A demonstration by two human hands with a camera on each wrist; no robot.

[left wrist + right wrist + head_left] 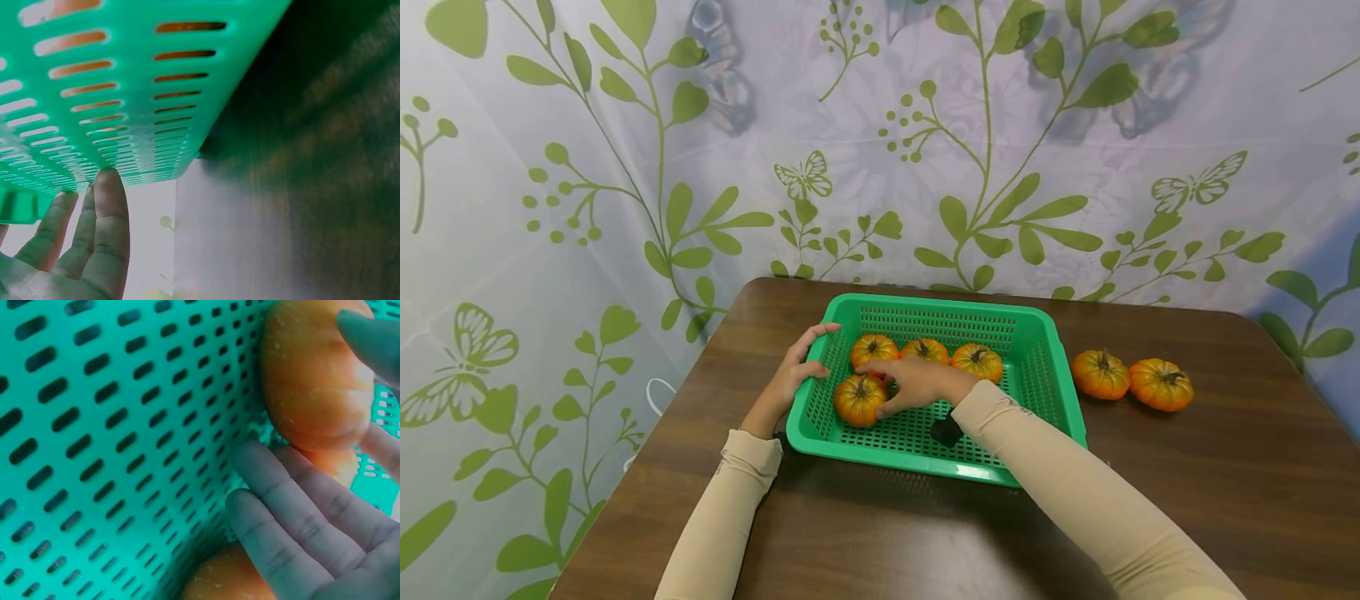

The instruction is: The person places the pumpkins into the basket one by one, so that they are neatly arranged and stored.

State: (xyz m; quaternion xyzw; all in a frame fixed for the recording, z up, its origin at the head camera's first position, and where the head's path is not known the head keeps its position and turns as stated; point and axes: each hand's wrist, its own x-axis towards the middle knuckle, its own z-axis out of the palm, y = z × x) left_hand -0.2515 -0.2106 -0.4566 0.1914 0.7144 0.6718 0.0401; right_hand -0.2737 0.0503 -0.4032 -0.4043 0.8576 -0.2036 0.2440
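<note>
Right hand (919,382) seemingly gripping pumpkin (858,403), left hand (788,377) holding basket (910,468). Four in; counting two outer pumpkins (1101,375), right of hands, as to-do.

Count: 6 pumpkins (859,406), 4 inside the basket (901,465), 2 on the table (880,533) past the basket's right edge. Also 1 basket, 1 table, 2 hands (917,383).
</note>
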